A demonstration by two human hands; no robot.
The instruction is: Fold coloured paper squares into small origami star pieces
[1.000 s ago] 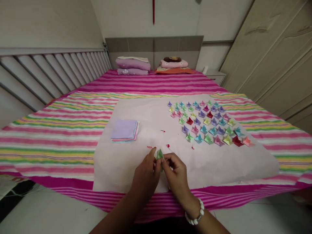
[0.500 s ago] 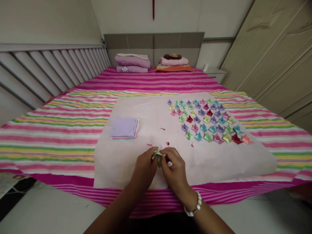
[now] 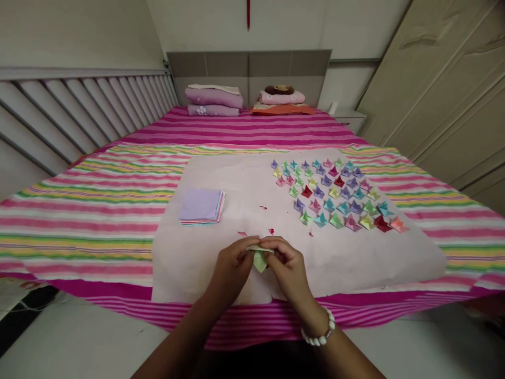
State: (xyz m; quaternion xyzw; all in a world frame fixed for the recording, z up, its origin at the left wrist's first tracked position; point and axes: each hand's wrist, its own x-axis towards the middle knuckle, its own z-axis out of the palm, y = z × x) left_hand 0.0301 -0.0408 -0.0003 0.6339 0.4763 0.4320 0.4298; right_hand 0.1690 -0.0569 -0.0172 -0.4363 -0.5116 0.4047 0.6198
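Note:
A small folded piece of light green origami paper point(image 3: 260, 260) is held between both hands, just above the white sheet point(image 3: 189, 273) near the bed's front edge. My left hand point(image 3: 235, 263) pinches its left side, thumb and fingers closed. On the other side my right hand point(image 3: 287, 263) grips the right edge, a white bead bracelet at its wrist. Fingers cover both ends of the paper; its lower point shows between the thumbs. To the left lies a stack of square paper point(image 3: 200, 205) with a lilac sheet on top. Several folded paper boats point(image 3: 336, 220) stand in rows at the right.
Small red marks or scraps point(image 3: 271, 231) dot the sheet beyond my hands. Striped bedding point(image 3: 98, 210) surrounds it. Folded purple bedding point(image 3: 213, 98) and a pink pile point(image 3: 282, 98) rest by the headboard point(image 3: 229, 66). A slatted rail point(image 3: 98, 108) runs along the left.
The green paper has turned, so a flat pointed face now shows below a straight top edge. My hands have spread slightly apart, both still holding it.

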